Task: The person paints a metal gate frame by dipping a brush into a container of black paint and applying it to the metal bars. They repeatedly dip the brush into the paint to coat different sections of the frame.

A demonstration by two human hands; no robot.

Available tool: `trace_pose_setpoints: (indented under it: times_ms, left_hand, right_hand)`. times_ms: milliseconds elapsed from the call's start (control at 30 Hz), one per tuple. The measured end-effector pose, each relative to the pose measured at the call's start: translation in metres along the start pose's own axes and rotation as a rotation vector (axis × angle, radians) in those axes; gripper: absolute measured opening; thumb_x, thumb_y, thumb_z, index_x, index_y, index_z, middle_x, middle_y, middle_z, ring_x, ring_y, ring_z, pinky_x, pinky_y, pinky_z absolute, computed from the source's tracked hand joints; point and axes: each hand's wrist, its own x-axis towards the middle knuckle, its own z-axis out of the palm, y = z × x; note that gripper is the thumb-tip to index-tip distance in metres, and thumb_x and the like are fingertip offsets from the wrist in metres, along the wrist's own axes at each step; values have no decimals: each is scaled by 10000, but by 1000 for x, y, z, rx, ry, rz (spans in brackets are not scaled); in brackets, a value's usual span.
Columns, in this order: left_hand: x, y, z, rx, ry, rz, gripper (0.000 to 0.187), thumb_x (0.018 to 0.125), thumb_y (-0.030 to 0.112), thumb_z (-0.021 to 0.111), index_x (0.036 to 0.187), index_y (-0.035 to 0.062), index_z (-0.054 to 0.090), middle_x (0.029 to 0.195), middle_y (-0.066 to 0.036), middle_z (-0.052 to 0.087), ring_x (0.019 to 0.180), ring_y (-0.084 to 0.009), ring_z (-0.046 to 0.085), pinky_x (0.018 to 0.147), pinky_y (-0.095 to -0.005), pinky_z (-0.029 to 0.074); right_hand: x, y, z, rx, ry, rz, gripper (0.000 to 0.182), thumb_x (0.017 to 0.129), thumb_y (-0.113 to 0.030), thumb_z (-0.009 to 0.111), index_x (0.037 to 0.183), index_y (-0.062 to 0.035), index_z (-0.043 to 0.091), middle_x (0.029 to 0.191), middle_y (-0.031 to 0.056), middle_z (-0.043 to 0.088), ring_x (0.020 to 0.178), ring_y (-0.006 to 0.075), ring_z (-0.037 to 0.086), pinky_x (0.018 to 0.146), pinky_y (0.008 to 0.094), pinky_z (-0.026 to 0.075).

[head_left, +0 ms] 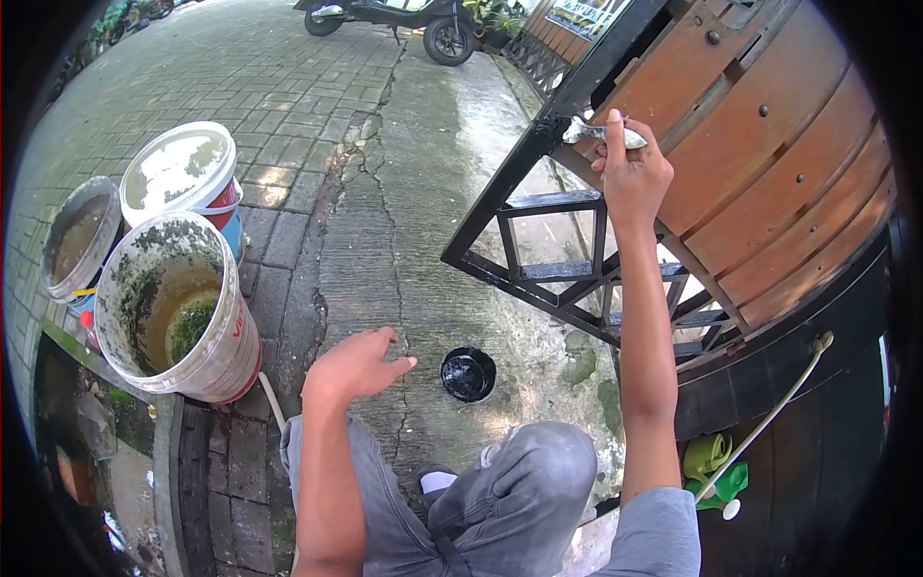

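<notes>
White-handled, the brush (581, 132) is sitting pinched between the thumb and fingers of our right hand (635, 175), seemingly gripped near its head for control as its bristles are meeting the gate's black frame (507, 185). Our empty left hand (358, 365) is hovering, fingers loosely bent, thumb apart, while the black container (486, 383) is standing on the concrete (370, 260) beside us, probably for easy reach.

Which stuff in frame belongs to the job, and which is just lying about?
In the job:
- brush, gripped in the right hand
- black metal frame, which the brush touches
- cup of black liquid on the ground, probably the paint

Apparently just lying about:
- large open bucket
- lidded bucket
- scooter
- green plastic items
</notes>
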Motion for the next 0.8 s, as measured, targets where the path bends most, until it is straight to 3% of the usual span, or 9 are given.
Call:
trace_pose_setpoints:
  times_ms: [100, 200, 800]
  left_hand:
    - [-6, 14, -11, -18, -83, -89, 623, 897, 435, 634, 1300, -34, 557, 1252, -256, 618, 1198, -381, 577, 1010, -431, 453]
    - [-1, 1, -1, -19, -15, -14, 629, 887, 476, 653, 1267, -20, 572, 1097, -278, 663, 1038, -393, 644, 895, -428, 497]
    - [3, 1, 0, -18, -52, -7, 676, 878, 504, 658, 1295, -19, 561, 1144, -274, 655, 1085, -378, 637, 915, -420, 497]
  right_hand:
    - [10, -2, -2, 26, 17, -2, 262, 964, -250, 677, 951, 11, 692, 638, 18, 634, 533, 53, 609, 460, 196, 446]
    - [21, -8, -4, 3, 32, -27, 262, 964, -250, 677, 956, 12, 696, 645, 17, 633, 532, 52, 606, 457, 194, 438]
    - [81, -31, -16, 47, 132, -79, 289, 965, -255, 662, 907, 26, 688, 581, 42, 621, 497, 91, 630, 481, 228, 477]
